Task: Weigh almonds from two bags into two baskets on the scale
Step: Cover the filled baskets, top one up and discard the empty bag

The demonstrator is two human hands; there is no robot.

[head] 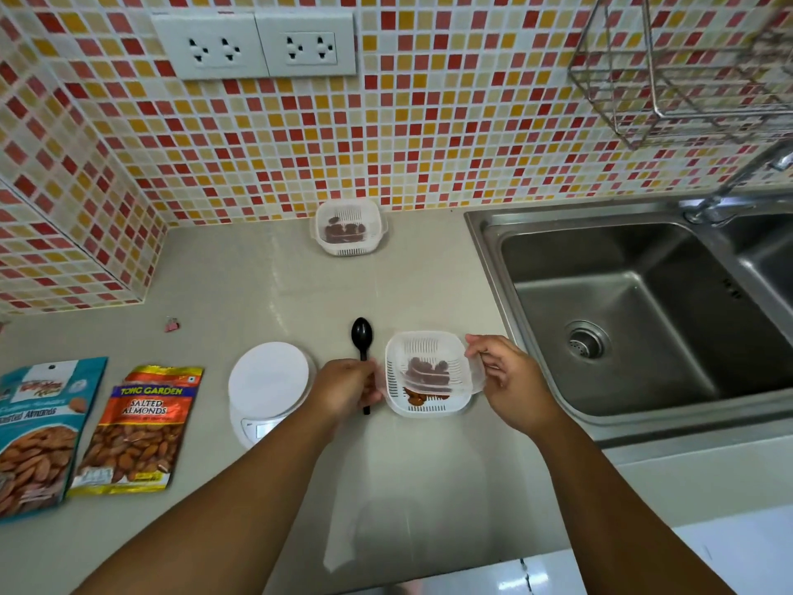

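A white slotted basket (429,407) with almonds in it sits on the counter between my hands. A translucent lid (422,354) lies over it. My left hand (345,386) grips its left side and my right hand (500,371) pinches its right edge. A second lidded white basket (348,227) with almonds stands at the back by the tiled wall. The white round scale (268,382) sits left of my left hand with nothing on it. Two almond bags lie flat at the left: a teal one (36,431) and an orange one (141,429).
A black plastic spoon (362,341) lies between the scale and the near basket, its handle partly under my left hand. A steel sink (622,311) fills the right side. A small pink clip (172,324) lies on the counter. A wire rack (686,70) hangs at upper right.
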